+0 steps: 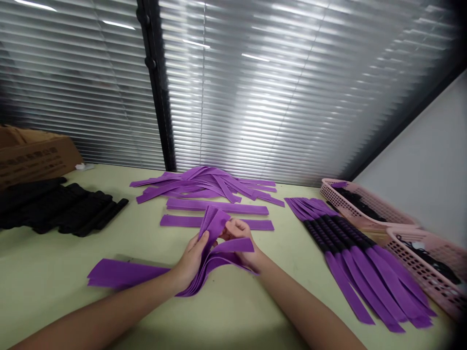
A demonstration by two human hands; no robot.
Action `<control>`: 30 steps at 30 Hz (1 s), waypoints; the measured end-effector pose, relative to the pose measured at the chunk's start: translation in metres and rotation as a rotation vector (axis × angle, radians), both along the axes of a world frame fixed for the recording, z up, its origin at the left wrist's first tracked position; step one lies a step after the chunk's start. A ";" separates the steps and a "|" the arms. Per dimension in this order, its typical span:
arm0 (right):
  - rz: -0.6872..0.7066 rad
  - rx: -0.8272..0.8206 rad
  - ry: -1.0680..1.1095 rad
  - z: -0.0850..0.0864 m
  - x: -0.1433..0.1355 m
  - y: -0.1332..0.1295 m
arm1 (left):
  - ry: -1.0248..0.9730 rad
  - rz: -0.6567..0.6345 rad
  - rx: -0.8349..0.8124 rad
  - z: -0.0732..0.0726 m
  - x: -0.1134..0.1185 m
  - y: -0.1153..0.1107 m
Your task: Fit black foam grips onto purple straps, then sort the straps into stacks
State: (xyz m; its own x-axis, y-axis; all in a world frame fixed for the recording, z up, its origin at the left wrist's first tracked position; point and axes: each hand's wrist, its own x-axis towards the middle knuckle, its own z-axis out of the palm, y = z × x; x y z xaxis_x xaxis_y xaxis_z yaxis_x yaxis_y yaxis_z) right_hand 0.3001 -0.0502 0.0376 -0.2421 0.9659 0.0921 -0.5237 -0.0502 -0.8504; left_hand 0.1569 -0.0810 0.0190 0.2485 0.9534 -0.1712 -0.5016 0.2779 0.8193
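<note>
Several long purple strips (215,224) stand bunched together in my left hand (192,256), its fingers closed round them and the thumb on the front. Their lower parts curve down to the table. My right hand (239,238) is closed at the right edge of the bunch, thumb and fingers pinching a purple strip; one or two strip ends stick out over this hand. More purple strips (124,273) lie flat at the left, partly under my left forearm. Beyond my hands, two flat stacks of strips (217,206) lie crosswise on the table.
A loose heap of purple strips (204,182) lies at the back. Purple strips with black bands (335,233) lie at the right beside pink baskets (401,224). Black folded pieces (65,206) and a cardboard box (40,158) are on the left. Blinds (237,97) rise behind the table.
</note>
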 end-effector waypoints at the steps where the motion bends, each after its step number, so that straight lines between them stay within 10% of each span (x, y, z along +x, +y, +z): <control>1: -0.027 0.013 -0.023 -0.002 -0.001 0.001 | 0.001 0.000 -0.012 0.000 0.000 0.000; 10: 0.135 -0.080 -0.066 -0.004 0.010 0.003 | 0.024 0.058 -0.038 -0.004 -0.002 0.003; 16: -0.118 -0.064 -0.298 -0.011 -0.002 0.008 | 0.075 -0.046 0.065 -0.007 -0.003 0.001; 30: -0.190 0.052 -0.256 -0.010 -0.001 -0.001 | 0.132 0.003 0.060 0.000 -0.005 -0.002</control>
State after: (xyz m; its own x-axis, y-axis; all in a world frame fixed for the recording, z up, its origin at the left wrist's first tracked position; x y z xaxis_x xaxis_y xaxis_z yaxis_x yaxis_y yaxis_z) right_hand 0.2987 -0.0512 0.0271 -0.0792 0.9916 0.1020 -0.2885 0.0751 -0.9545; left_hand 0.1523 -0.0827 0.0193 0.2247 0.9637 -0.1444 -0.3894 0.2247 0.8932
